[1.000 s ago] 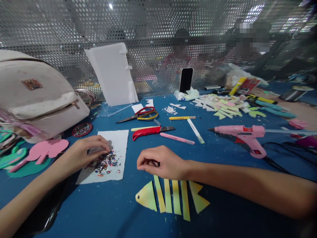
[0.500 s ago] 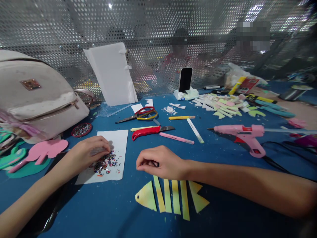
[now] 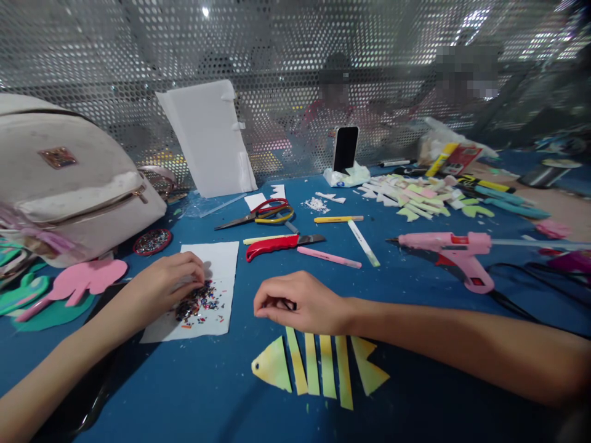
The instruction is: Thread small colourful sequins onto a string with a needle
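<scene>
My left hand (image 3: 168, 284) rests over a sheet of white paper (image 3: 226, 258), fingertips pinched at a pile of tiny shiny multicoloured bits (image 3: 201, 304). Whatever lies between those fingertips is too small to make out. My right hand (image 3: 302, 301) is curled closed above the blue tabletop; something small and dark shows inside its fingers, but its kind is unclear. Just below that hand lies a fish shape (image 3: 272, 367) in yellow and green, cut into a head, several strips and a tail, laid out with gaps.
A red-handled knife (image 3: 277, 246), scissors (image 3: 263, 214) and several markers (image 3: 330, 257) lie beyond my hands. On the right is a pink glue gun (image 3: 446, 243) with its cord. A backpack (image 3: 74, 172) stands left, near a round dish of bits (image 3: 152, 241). Cut pieces (image 3: 410, 195) are heaped behind.
</scene>
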`<state>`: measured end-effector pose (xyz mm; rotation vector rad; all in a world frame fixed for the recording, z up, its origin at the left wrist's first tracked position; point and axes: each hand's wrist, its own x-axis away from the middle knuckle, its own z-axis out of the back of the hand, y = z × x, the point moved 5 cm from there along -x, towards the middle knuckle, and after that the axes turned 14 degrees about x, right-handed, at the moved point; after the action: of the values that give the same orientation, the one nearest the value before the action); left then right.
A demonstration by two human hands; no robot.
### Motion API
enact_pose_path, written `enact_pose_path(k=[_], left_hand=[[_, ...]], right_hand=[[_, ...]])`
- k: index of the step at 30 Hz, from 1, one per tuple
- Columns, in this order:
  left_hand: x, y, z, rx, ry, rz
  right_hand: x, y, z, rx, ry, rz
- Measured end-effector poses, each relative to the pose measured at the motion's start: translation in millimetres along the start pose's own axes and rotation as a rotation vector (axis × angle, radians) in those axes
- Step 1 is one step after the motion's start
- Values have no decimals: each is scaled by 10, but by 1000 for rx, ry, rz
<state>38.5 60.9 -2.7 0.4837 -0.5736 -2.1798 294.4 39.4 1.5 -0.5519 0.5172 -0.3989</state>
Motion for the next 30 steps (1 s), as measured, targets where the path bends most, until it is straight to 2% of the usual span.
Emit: enact_pose_path(k=[30], left_hand=[[-2,48,6,-1,53,-36]], right_hand=[[-7,-7,0,18,-29,-5]])
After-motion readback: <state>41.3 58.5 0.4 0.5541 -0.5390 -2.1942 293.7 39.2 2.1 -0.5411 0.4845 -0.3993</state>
